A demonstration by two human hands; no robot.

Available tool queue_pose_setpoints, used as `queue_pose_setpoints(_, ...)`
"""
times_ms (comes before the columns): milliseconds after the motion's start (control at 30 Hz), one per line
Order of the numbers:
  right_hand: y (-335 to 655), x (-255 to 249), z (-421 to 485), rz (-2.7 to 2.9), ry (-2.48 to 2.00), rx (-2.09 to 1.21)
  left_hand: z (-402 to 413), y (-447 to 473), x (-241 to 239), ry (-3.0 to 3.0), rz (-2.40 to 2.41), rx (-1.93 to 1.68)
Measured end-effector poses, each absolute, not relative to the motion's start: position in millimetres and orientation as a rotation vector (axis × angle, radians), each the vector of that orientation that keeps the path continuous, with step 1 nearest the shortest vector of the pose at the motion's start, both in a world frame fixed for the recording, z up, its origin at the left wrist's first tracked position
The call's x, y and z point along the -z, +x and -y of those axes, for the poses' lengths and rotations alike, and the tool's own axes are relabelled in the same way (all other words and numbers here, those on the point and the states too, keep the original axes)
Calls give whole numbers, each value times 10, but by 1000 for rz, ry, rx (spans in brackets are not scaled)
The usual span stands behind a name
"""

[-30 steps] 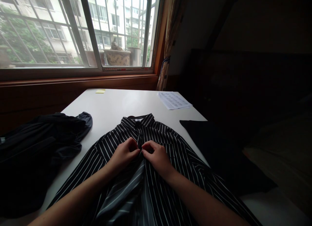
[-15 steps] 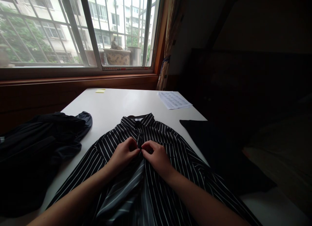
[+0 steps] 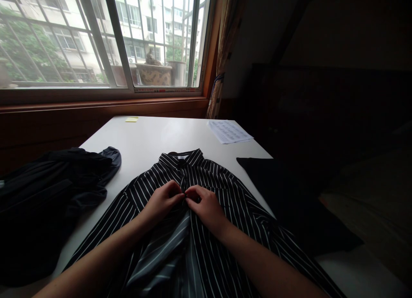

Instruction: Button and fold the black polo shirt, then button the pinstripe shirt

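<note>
A black shirt with white stripes (image 3: pixel 219 176) lies face up, its collar toward the window and its front hanging apart below the chest. At the front opening, my left hand (image 3: pixel 167 197) pinches the shirt's edge between thumb and fingers. My right hand (image 3: pixel 204 203) pinches the other side of the same spot, and the fingertips of both hands meet. Any button between them is too small and hidden to make out. Beneath the hands, the greyish inside of the shirt (image 3: pixel 164 259) shows through the gap.
On the white table (image 3: pixel 154 133), a heap of dark clothing (image 3: pixel 74 178) lies at the left and a dark folded cloth (image 3: pixel 283 195) at the right. Printed sheets (image 3: pixel 230 131) and a yellow sticky note (image 3: pixel 131 119) lie near the far edge, below a barred window (image 3: pixel 154 40).
Both hands stay at the same spot on the shirt front. The fingertips have shifted very slightly; the shirt lies as before.
</note>
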State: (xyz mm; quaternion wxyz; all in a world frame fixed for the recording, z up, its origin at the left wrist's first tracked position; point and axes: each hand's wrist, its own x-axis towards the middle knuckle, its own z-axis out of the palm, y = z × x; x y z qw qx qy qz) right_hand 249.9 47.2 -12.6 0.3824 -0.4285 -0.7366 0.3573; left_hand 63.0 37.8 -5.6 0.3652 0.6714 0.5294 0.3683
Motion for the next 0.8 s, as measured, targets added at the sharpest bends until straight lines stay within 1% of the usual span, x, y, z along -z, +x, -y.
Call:
queue_pose_setpoints(467, 2510, 118, -463, 1839, -1089, -922, -362, 635, 56, 1773, -1234, -926)
queue_pose_setpoints(800, 2512, 154, -487, 1816, -1123, -914, -355, 629, 91, 1912, -1339, -933)
